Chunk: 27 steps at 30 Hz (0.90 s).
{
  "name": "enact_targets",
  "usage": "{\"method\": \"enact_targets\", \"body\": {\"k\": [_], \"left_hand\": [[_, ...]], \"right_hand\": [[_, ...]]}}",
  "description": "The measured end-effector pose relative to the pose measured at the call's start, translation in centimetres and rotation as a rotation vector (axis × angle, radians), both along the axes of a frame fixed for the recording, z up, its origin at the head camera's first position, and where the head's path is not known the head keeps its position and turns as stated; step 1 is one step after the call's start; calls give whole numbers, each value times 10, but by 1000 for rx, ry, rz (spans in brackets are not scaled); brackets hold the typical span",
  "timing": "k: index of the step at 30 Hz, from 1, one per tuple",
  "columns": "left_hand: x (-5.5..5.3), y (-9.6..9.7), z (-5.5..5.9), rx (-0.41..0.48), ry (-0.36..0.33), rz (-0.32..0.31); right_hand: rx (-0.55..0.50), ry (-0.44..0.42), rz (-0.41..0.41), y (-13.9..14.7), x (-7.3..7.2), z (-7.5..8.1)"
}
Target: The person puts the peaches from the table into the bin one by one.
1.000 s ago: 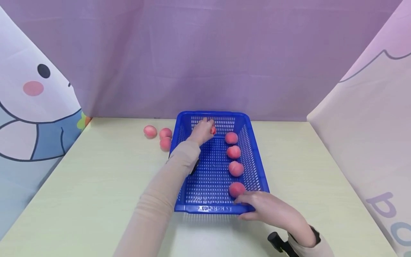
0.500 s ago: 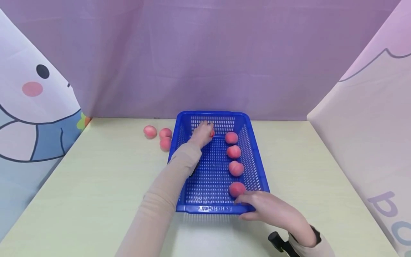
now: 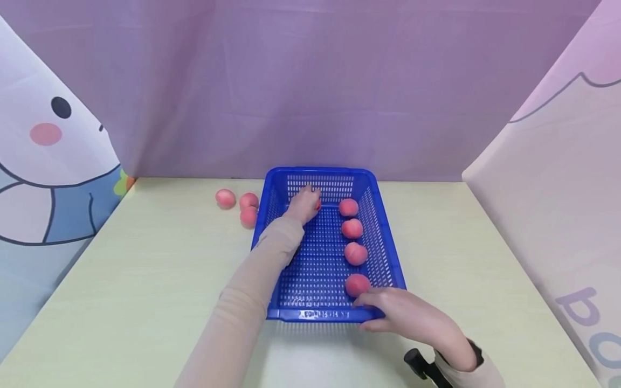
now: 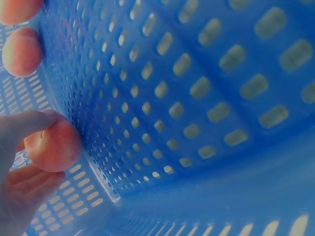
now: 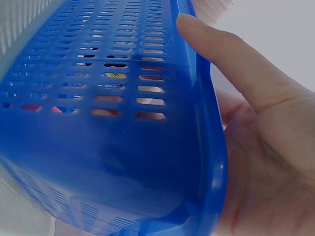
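Note:
A blue plastic basket [image 3: 330, 314] with slotted walls stands on the table. Far inside it, on the left, my left hand [image 3: 303, 205] holds a peach [image 4: 54, 143], thumb on one side and fingers on the other. Most of that peach is hidden by the hand in the head view. Several peaches [image 3: 356, 254] form a row along the basket's right wall. At the near right corner, my right hand [image 3: 407, 315] grips the basket rim, its thumb [image 5: 216, 42] outside and the fingers over the edge, close to the nearest peach [image 3: 357, 285].
Three more peaches [image 3: 249, 217] lie on the pale table [image 3: 160, 269] left of the basket. A purple cloth wall [image 3: 310, 91] rises behind, close to the basket's far rim. Printed panels [image 3: 548, 188] stand at both sides.
My left hand has come down a little and slightly nearer with the peach, still at the basket's far end. The right hand has kept its grip on the rim.

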<state>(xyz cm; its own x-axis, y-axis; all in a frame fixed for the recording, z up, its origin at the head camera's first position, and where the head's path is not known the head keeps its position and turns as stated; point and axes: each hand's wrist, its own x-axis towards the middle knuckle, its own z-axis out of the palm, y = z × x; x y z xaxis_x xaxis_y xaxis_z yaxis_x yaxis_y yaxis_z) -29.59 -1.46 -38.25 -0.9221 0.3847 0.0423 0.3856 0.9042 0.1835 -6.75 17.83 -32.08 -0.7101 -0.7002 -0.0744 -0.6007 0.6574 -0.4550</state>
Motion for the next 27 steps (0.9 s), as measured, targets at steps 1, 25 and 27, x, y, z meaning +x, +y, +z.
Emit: {"method": "enact_targets", "body": {"k": [1,25,27], "left_hand": [[0,0,-1,-3,3,-1],[-4,-4,4,-61,-58,-10],[-3,-4,8,-60,-75,-13]], "right_hand": [[-2,-8,5,-1,0,3],[0,-18,8,-2,-1,4],[-2,-11,15,-1,-1,3]]}}
